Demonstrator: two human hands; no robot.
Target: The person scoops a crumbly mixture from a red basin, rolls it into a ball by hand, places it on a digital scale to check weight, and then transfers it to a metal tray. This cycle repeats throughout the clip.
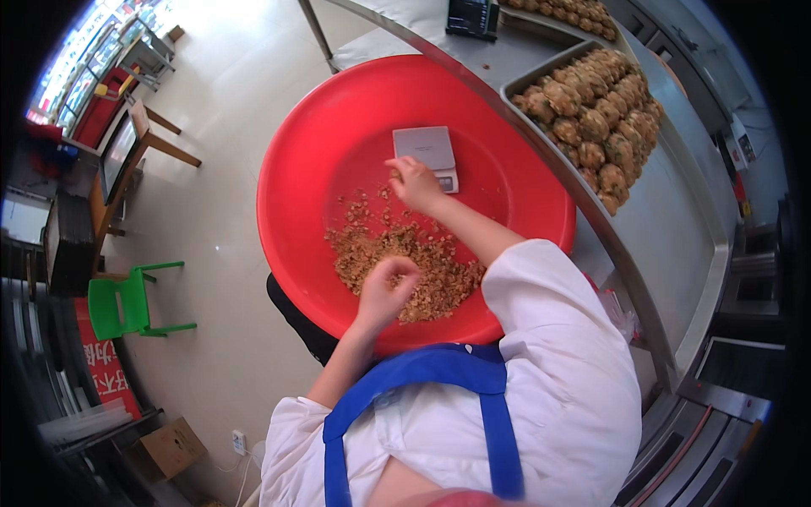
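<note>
In front of me stands a wide red plastic basin (298,171), with a heap of brown crumbly food mixture (437,279) on its near side. My left hand (388,288) is over this heap with fingers curled round towards the thumb; whether anything is inside the curl cannot be made out. Farther in, my right hand (418,187) is at the near left edge of a small digital kitchen scale (424,147). A brownish clump of the mixture (395,172) shows between its thumb and fingers, mostly hidden. The scale's visible platform bears no food.
A steel table (665,260) overhangs the basin's right side. On it are a metal tray (516,95) piled with brown food balls (592,120), another batch of balls (564,14) and a phone-like device (472,18). A green plastic chair (123,304) stands on the floor at left.
</note>
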